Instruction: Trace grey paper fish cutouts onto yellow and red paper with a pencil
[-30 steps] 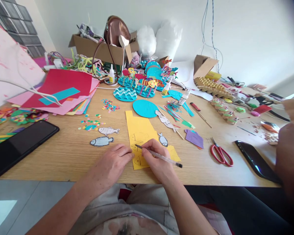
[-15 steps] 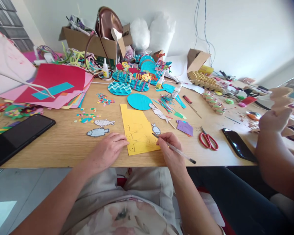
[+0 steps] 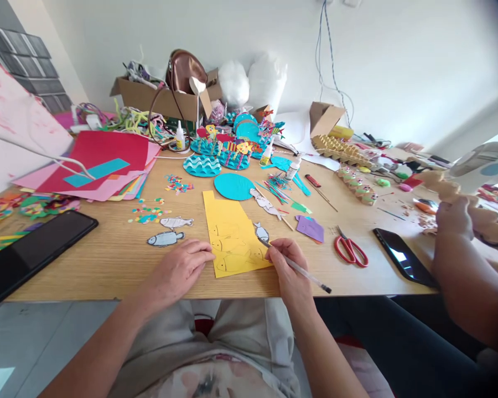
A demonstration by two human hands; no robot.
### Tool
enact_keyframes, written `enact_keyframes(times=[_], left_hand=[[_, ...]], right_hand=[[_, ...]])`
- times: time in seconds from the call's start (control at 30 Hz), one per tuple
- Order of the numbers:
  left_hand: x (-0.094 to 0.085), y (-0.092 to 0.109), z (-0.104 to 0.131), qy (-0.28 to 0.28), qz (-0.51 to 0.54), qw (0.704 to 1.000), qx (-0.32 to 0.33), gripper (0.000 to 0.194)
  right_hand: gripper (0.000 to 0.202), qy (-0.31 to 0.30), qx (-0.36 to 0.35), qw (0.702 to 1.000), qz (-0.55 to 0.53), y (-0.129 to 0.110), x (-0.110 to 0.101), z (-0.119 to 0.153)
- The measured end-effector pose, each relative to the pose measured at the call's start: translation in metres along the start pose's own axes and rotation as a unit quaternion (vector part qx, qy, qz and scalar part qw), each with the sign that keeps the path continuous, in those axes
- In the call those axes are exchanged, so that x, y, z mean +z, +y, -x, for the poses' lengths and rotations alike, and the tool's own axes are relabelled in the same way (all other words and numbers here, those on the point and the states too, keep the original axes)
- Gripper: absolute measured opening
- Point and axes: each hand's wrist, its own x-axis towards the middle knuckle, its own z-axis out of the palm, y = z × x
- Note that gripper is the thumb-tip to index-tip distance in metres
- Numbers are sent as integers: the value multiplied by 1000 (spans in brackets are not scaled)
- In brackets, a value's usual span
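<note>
Pinching the pen (image 3: 309, 275) slantwise, tip toward the frame's upper left, my right hand (image 3: 294, 284) works; my left hand (image 3: 177, 269), loosely flat, touches yellow paper (image 3: 227, 214).

Craft workspace, indoors, by the look of it. Wooden desk (image 3: 120, 276) against a pale wall (image 3: 149, 27), spread with coloured paper (image 3: 124, 146), glue (image 3: 180, 139), scissors (image 3: 349, 242), cut-out fish (image 3: 165, 239) and a yellow sheet (image 3: 228, 213) of drawn fish (image 3: 234, 261). Open box (image 3: 145, 97), well filled, behind.
</note>
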Motion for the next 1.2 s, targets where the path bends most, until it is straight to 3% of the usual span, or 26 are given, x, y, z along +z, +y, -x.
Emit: enact_keyframes(times=[0.2, 0.7, 0.83, 1.03, 1.2], left_hand=[[-4, 5, -1, -4, 14, 999, -28, 33], [-6, 5, 0, 15, 32, 999, -30, 29], [-6, 6, -1, 15, 30, 999, -23, 30], [-10, 7, -2, 11, 42, 998, -42, 29], [-20, 12, -4, 28, 113, 987, -110, 24]], right_hand=[[10, 2, 2, 1000, 9, -2, -2, 3], [14, -24, -50, 993, 101, 2, -5, 6], [12, -7, -49, 995, 91, 1, -7, 11], [14, 30, -97, 982, 160, 1, -32, 21], [19, 18, -104, 972, 208, 6, -56, 22]])
